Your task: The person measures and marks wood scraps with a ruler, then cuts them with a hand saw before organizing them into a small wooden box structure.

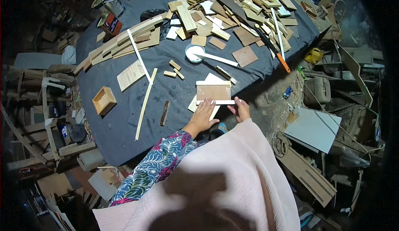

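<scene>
A brown rectangular wooden panel [213,93] lies near the table's front edge, with a pale strip along its far side. Along its near side runs a thin pale wooden strip [222,102]. My left hand [202,115] rests its outstretched fingers on that strip, thumb spread away. At the strip's right end, my right hand [241,109] has its fingers bent around the tip. Pale flat boards [192,104] show partly beneath the panel. Just beyond lies a short wooden piece [226,75]. A tub of white paste [194,53] stands farther back with a flat stick [220,59] in it.
Many wood offcuts [245,10] cover the table's back. An orange-handled saw [272,46] lies at the right. On the left are a small wooden box [104,101], long strips [146,102] and cans [109,3]. Boards and a jerrycan [317,90] clutter the floor.
</scene>
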